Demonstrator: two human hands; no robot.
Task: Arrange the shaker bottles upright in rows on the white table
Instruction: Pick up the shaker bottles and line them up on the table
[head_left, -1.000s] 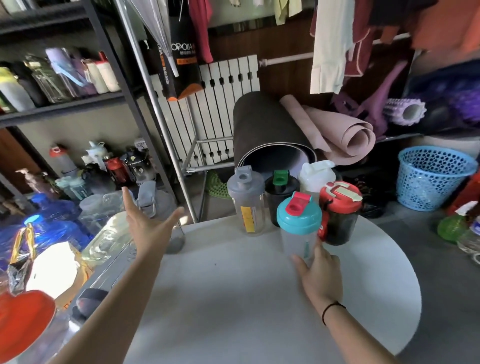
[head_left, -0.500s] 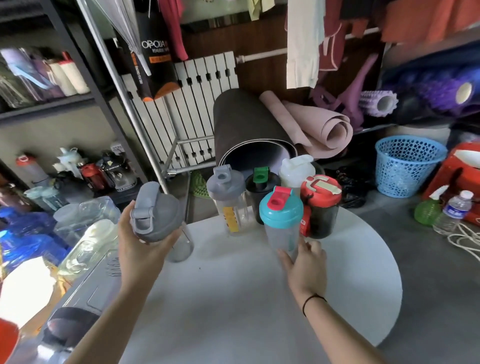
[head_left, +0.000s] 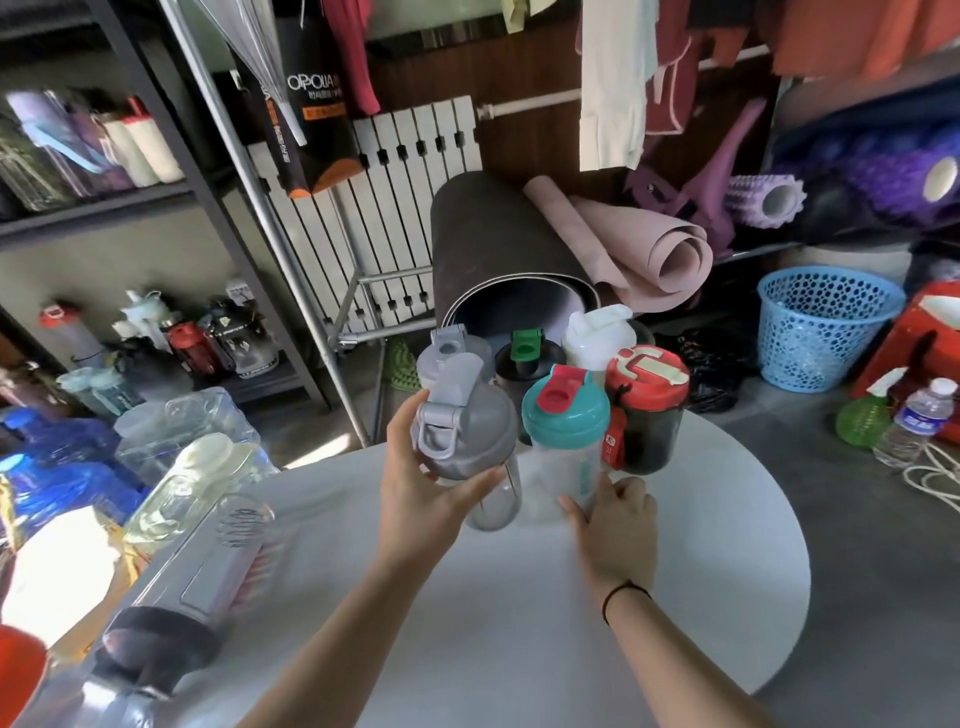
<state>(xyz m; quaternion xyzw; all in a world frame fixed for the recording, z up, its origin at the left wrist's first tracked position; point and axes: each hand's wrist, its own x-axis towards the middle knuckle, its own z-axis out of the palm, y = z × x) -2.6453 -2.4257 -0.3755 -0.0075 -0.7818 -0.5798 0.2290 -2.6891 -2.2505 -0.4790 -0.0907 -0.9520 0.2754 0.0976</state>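
Two hands work the white round worktop (head_left: 727, 571): left hand (head_left: 421, 493) grips a grey-lidded clear shaker bottle (head_left: 462, 431), seemingly just landing; right hand (head_left: 615, 525) wraps the neighbouring teal-lidded translucent shaker bottle (head_left: 563, 441), upright.

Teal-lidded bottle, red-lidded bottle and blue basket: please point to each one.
teal-lidded bottle (head_left: 565, 410), head view, on its teal lid
red-lidded bottle (head_left: 647, 375), head view, on its red lid
blue basket (head_left: 826, 332), head view, on its perforated wall

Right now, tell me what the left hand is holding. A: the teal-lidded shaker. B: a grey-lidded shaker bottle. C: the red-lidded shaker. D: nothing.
B: the left hand grips the grey-lidded shaker bottle, while the right hand rests at the base of the teal-lidded shaker.
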